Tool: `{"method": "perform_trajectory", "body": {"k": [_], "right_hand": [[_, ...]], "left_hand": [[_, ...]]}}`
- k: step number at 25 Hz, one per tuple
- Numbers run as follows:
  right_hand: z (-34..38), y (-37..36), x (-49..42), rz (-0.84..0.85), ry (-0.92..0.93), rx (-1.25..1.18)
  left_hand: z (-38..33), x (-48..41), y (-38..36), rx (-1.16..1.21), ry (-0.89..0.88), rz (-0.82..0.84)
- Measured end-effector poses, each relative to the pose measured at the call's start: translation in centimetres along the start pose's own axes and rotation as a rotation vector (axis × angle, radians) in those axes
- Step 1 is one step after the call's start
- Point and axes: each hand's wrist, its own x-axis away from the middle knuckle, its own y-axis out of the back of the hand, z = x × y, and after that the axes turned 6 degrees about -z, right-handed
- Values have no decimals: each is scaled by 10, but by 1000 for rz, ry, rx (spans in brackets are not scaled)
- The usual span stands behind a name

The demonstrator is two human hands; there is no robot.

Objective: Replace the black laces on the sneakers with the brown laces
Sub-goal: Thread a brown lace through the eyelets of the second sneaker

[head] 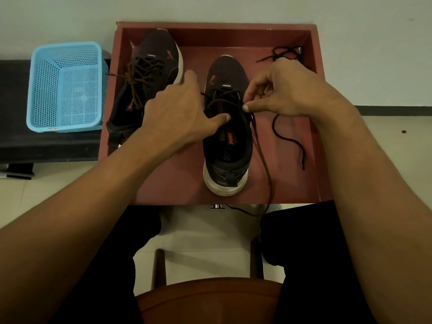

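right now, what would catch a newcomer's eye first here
Both hands meet over the centre sneaker in the red tray: the right hand pinches a brown lace, the left hand rests on the shoe. The other sneaker, far left, already wears brown; loose black laces lie right.

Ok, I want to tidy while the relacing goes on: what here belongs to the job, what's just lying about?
Job: near sneaker under left hand; brown lace pinched by right hand; far sneaker, already brown-laced; loose black laces; red tray.
Lying about: blue basket; black bench; wooden chair.
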Motion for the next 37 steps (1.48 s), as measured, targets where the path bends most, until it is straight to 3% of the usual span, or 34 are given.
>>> {"method": "perform_trajectory", "body": {"k": [7,13,18,22,27,31,34,37], "right_hand": [[-10,6,3,134,-227,-3],[-3,0,-2,243,-367,238],[-2,6,5,122,-263,115],[0,10,9,48,-123,41],[-1,9,7,29,-97,29],[-5,10,5,94,-229,69],[-8,11,1,248,-401,212],[-4,7,0,356,-409,328]], "left_hand": [[-3,4,-2,71,89,99],[-4,7,4,181,174,216],[-5,4,5,240,161,326],[-4,6,4,165,108,290],[-2,5,2,90,82,327],[-1,3,0,53,67,322],[2,2,-3,67,58,327],[3,3,-5,91,51,328]]}}
